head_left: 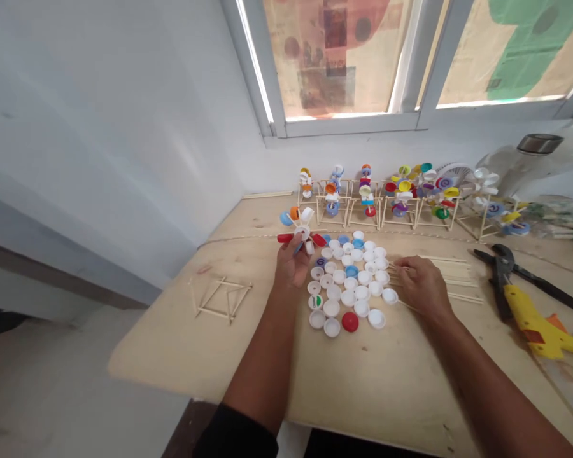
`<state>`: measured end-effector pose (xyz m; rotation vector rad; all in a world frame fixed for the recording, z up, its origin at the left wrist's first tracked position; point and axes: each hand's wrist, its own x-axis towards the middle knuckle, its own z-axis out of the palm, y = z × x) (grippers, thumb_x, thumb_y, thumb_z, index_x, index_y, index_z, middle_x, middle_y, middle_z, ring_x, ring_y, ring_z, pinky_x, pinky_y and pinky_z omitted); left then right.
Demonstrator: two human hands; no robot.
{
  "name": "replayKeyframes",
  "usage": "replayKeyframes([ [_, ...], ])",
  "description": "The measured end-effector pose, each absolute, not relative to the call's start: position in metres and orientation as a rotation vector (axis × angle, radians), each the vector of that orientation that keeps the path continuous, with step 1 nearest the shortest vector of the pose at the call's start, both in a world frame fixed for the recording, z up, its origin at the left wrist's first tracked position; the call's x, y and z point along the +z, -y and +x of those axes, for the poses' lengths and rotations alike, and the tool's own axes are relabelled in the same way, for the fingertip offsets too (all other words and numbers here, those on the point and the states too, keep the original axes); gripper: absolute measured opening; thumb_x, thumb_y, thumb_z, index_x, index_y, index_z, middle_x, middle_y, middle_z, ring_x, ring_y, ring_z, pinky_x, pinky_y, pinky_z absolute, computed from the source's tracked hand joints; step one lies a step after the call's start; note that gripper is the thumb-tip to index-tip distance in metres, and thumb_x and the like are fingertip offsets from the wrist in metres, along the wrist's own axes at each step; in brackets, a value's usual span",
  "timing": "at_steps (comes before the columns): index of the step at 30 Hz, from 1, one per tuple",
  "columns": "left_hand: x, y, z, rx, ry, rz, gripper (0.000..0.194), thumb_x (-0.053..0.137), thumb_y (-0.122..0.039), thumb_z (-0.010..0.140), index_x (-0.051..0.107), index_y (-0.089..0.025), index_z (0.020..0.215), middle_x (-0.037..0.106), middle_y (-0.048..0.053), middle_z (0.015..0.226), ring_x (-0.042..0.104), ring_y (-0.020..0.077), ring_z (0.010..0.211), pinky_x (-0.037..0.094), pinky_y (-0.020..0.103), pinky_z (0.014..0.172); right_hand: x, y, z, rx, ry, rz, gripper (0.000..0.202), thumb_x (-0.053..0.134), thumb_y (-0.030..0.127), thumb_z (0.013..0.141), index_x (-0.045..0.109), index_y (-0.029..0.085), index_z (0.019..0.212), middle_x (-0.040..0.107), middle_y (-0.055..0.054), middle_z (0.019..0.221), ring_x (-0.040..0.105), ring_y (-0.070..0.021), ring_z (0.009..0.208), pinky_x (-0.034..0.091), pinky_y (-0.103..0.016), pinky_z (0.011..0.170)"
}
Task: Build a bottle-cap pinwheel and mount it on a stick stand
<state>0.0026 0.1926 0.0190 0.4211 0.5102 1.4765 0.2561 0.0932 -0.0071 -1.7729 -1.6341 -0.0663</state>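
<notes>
My left hand [293, 261] is closed on a bottle-cap wheel [302, 233], a white cap at the centre with red, orange, blue and white caps around it on short sticks. It is raised just left of a cluster of mostly white bottle caps [348, 297] lying on the table, with a few blue ones and one red cap [350, 322] among them. Right of the cluster, my right hand [423, 284] has its fingers pinched at the ends of thin wooden sticks [451, 275]. The fingers partly hide which stick they grip.
A square stick frame [223, 298] lies on the wooden table [172, 343] at left. Several finished cap wheels on stick stands [367, 198] line the wall. At right are black-handled pliers [502, 273], a yellow glue gun [539, 324] and a plastic bag [561, 216].
</notes>
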Motion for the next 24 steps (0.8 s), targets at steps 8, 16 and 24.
replayKeyframes([
  [8, 0.013, -0.192, -0.004, 1.485, -0.552, 0.447, 0.001, 0.068, -0.015, 0.079, 0.069, -0.016, 0.080, 0.073, 0.004, 0.084, 0.069, 0.0146, 0.081, 0.053, 0.026, 0.077, 0.017, -0.085, 0.266, 0.050, 1.995, -1.635, 0.020, 0.051, 0.030, 0.081, 0.069, 0.023, 0.076, 0.073, -0.005, 0.081, 0.062, -0.0227, 0.077, 0.043, -0.038, 0.076],
  [16, 0.009, -0.194, -0.004, 1.473, -0.575, 0.471, 0.004, 0.068, -0.018, 0.080, 0.068, -0.017, 0.083, 0.073, 0.005, 0.084, 0.069, 0.0154, 0.083, 0.053, 0.027, 0.079, 0.032, -0.071, 0.255, 0.056, 2.201, -1.764, 0.018, 0.060, 0.038, 0.077, 0.066, 0.022, 0.082, 0.071, -0.005, 0.092, 0.060, -0.0267, 0.088, 0.035, -0.039, 0.077],
  [24, 0.006, -0.195, -0.005, 1.466, -0.577, 0.488, 0.002, 0.068, -0.019, 0.080, 0.068, -0.017, 0.081, 0.073, 0.004, 0.083, 0.069, 0.0162, 0.085, 0.054, 0.029, 0.082, 0.026, -0.073, 0.246, -0.003, 2.307, -1.808, 0.011, 0.060, 0.032, 0.076, 0.062, 0.021, 0.080, 0.068, -0.006, 0.083, 0.056, -0.0256, 0.084, 0.031, -0.035, 0.071],
])
